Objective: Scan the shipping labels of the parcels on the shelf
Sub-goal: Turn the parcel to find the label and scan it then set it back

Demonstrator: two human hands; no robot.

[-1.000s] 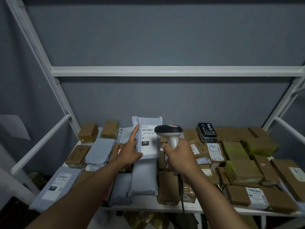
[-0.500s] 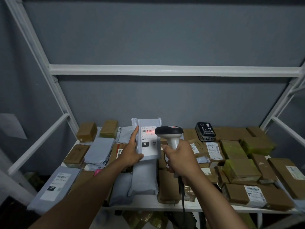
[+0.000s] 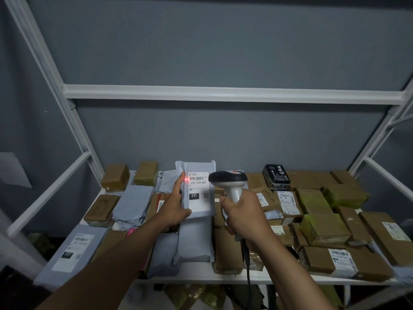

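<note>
Grey parcel [image 3: 196, 189] gripped; scanner [image 3: 230, 182] clasped.

The white shipping label [image 3: 199, 193] on the upright grey plastic mailer parcel [image 3: 196, 189] reads "231-239-K01" below a barcode, and "231" in white on a black box lower down, beside a small QR code. A second white label [image 3: 74, 251] on the flat grey mailer [image 3: 69, 256] at the shelf's front left corner shows "231" on a black box; its upper line is too blurred to read. The black rectangular box [image 3: 276, 177] at the back carries white Chinese characters that cannot be made out.
</note>
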